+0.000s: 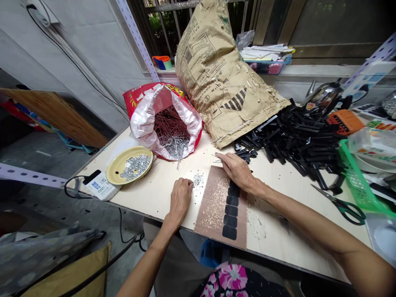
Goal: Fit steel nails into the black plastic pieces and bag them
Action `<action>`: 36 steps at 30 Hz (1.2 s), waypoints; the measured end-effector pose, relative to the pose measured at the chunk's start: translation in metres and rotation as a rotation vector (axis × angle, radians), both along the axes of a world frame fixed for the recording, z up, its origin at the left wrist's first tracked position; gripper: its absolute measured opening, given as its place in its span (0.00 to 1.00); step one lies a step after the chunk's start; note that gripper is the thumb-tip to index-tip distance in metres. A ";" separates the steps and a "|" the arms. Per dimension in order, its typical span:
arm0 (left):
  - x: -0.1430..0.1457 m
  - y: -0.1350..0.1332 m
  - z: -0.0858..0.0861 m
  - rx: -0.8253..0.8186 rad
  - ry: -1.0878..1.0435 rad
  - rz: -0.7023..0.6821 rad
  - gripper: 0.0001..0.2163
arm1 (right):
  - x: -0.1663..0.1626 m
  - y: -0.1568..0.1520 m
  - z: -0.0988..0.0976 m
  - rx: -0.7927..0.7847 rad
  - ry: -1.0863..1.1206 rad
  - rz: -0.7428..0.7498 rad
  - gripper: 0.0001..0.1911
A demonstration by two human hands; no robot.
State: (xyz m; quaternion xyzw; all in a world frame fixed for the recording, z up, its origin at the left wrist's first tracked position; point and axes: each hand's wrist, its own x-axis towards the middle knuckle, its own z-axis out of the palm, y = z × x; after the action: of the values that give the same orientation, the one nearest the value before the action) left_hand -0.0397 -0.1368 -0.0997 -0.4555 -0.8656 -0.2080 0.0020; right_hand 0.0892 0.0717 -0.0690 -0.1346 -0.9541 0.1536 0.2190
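My left hand (181, 197) is closed, its fingertips pinched together at the edge of a small pile of tiny silvery metal pieces (198, 180). Whatever is in that pinch is too small to make out. My right hand (236, 170) grips a few thin metal pins (217, 158), which stick out to the left of its fingertips. Beneath that hand lies a brown board (213, 206) with pale speckles on it. A column of black rounded squares (230, 210) runs along the board's right side, its upper end partly hidden by my right hand.
A yellow dish (113, 170) of small metal pieces stands left, beside a red and white bag (144, 132) of thin pins. Behind leans a big paper sack (207, 78). Black parts (293, 140) are heaped right, near scissors (343, 206) and a green basket (355, 177).
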 end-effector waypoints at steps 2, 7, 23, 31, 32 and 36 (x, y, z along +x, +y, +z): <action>0.003 -0.004 0.001 0.007 0.022 -0.029 0.10 | 0.007 -0.008 -0.002 -0.024 0.022 0.028 0.18; 0.001 -0.012 -0.001 -0.014 0.064 -0.124 0.10 | 0.021 -0.023 -0.001 -0.064 0.060 0.081 0.17; 0.000 -0.020 0.000 0.117 -0.099 -0.085 0.13 | 0.043 -0.051 0.005 -0.196 0.198 0.146 0.16; 0.013 -0.022 -0.005 0.106 -0.015 -0.032 0.10 | 0.049 -0.056 0.001 -0.205 0.183 0.149 0.16; 0.014 -0.021 -0.006 0.096 0.008 -0.028 0.11 | 0.049 -0.057 0.000 -0.208 0.186 0.149 0.16; 0.013 -0.020 -0.008 0.092 0.089 -0.028 0.11 | 0.050 -0.060 -0.001 -0.213 0.188 0.151 0.16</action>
State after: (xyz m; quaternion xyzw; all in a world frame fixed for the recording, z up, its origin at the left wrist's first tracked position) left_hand -0.0262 -0.1566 -0.1081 -0.4758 -0.8477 -0.2271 0.0585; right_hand 0.1395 0.0117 -0.0697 -0.0701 -0.9151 0.2818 0.2799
